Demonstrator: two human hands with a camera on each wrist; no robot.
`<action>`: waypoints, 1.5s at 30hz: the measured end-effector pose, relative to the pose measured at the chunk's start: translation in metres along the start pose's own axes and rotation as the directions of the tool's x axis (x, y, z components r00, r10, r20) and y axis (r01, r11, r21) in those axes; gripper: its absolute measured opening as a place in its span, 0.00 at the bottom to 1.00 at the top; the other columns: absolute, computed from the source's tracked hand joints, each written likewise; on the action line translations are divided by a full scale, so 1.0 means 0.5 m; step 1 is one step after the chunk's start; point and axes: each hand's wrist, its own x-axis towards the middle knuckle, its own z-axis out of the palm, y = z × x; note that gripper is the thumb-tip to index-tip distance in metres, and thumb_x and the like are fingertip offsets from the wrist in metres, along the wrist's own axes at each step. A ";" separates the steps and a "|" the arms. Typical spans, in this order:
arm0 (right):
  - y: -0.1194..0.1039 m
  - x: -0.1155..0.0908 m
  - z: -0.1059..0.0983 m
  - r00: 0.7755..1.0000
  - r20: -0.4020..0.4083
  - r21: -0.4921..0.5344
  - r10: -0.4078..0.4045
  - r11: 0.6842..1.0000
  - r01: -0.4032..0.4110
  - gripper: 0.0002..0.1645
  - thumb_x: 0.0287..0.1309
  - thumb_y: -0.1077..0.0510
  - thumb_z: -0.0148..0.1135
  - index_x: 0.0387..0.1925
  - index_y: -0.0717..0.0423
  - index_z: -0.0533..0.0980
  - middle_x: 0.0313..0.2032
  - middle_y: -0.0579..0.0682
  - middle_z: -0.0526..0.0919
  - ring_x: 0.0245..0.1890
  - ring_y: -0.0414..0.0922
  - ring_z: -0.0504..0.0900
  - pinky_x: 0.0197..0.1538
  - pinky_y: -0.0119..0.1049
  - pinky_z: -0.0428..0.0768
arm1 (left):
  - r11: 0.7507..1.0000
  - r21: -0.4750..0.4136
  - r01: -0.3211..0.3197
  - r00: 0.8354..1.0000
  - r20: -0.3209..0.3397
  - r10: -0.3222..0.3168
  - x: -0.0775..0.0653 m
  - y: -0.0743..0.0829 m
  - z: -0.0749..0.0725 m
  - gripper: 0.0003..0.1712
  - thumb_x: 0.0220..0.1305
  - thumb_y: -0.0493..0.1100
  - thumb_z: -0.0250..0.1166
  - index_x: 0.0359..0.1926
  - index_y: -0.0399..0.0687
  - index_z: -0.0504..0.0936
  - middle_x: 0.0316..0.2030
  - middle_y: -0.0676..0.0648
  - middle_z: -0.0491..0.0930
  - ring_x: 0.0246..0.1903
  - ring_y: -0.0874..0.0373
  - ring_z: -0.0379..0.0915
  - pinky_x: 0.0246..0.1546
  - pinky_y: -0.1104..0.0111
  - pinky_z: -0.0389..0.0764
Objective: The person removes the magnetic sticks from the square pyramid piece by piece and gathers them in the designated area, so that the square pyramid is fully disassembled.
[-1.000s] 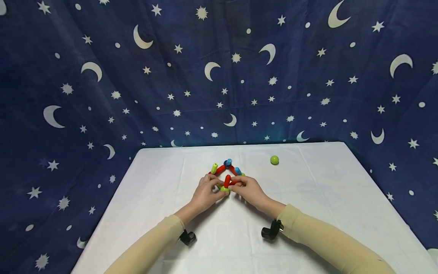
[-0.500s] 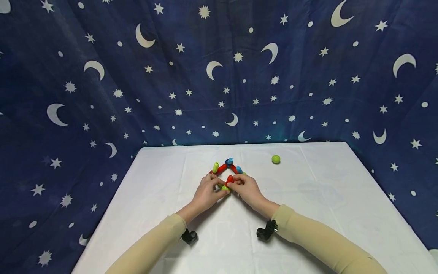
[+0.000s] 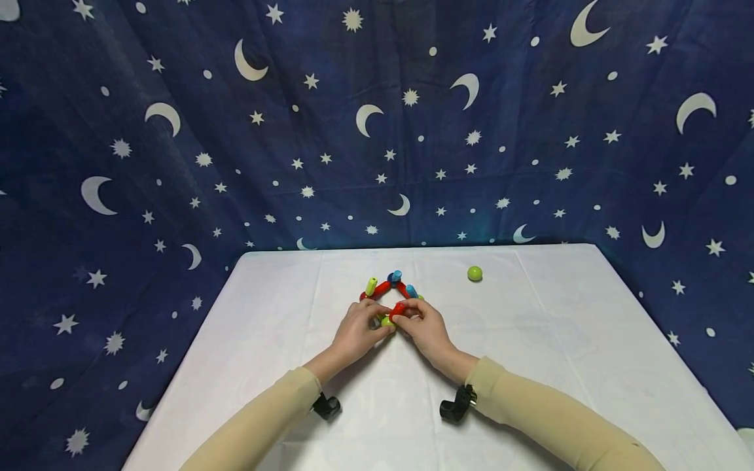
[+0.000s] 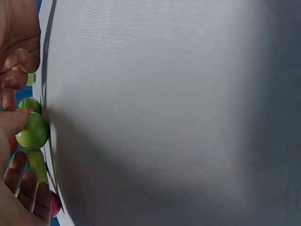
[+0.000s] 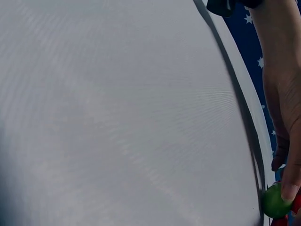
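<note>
On the white table is a ring-shaped toy frame of coloured rods and balls. My left hand (image 3: 356,325) grips a green ball (image 3: 387,322) at its near corner; the thumb lies on that ball (image 4: 34,132) in the left wrist view. A green rod (image 4: 37,165) runs from it behind the left fingers. My right hand (image 3: 429,329) pinches a short red rod (image 3: 397,310) that leans up just over the ball. At the far corner sits a dark blue ball (image 3: 391,279) with a light blue rod (image 3: 397,275) standing on it. The fingers hide part of the near side.
A loose green ball (image 3: 474,273) lies at the back right of the white table (image 3: 530,340). On the frame, a yellow-green rod (image 3: 371,286) stands at left and another blue rod (image 3: 411,291) at right. A dark blue star-patterned cloth (image 3: 330,131) hangs behind.
The red rod has tipped from upright to leaning right under my right fingers, and that wrist has shifted slightly left. My left hand keeps its hold on the green ball.
</note>
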 end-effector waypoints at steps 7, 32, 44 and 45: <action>0.008 -0.002 -0.002 0.999 0.014 0.036 -0.037 0.999 0.037 0.18 0.60 0.64 0.72 0.50 0.64 0.79 0.38 0.56 0.83 0.28 0.44 0.79 0.30 0.33 0.79 | 0.999 -0.023 -0.030 0.999 0.013 0.030 0.003 0.003 -0.001 0.15 0.64 0.47 0.74 0.51 0.53 0.88 0.49 0.55 0.82 0.48 0.57 0.71 0.47 0.62 0.73; 0.007 -0.005 -0.007 1.000 -0.010 -0.020 0.001 1.000 -0.002 0.21 0.62 0.57 0.73 0.54 0.59 0.81 0.42 0.54 0.83 0.23 0.44 0.74 0.23 0.32 0.73 | 0.994 0.102 -0.049 0.998 0.046 0.044 0.011 0.004 -0.004 0.15 0.64 0.50 0.73 0.50 0.54 0.87 0.50 0.54 0.80 0.47 0.56 0.70 0.45 0.63 0.73; 0.014 -0.007 -0.011 1.000 -0.003 -0.001 0.018 1.000 -0.018 0.21 0.63 0.56 0.72 0.55 0.60 0.80 0.42 0.54 0.83 0.23 0.44 0.74 0.24 0.32 0.73 | 0.996 0.065 -0.067 0.992 0.108 0.059 0.018 -0.014 -0.018 0.17 0.62 0.55 0.75 0.48 0.56 0.87 0.53 0.53 0.79 0.54 0.53 0.71 0.56 0.57 0.73; 0.014 -0.006 -0.012 1.000 -0.003 0.001 0.019 1.000 -0.019 0.21 0.63 0.56 0.72 0.55 0.60 0.80 0.42 0.54 0.84 0.23 0.44 0.75 0.24 0.32 0.73 | 0.996 0.068 -0.065 0.992 0.112 0.057 0.019 -0.015 -0.018 0.17 0.62 0.56 0.74 0.48 0.56 0.87 0.53 0.54 0.79 0.54 0.54 0.70 0.56 0.57 0.73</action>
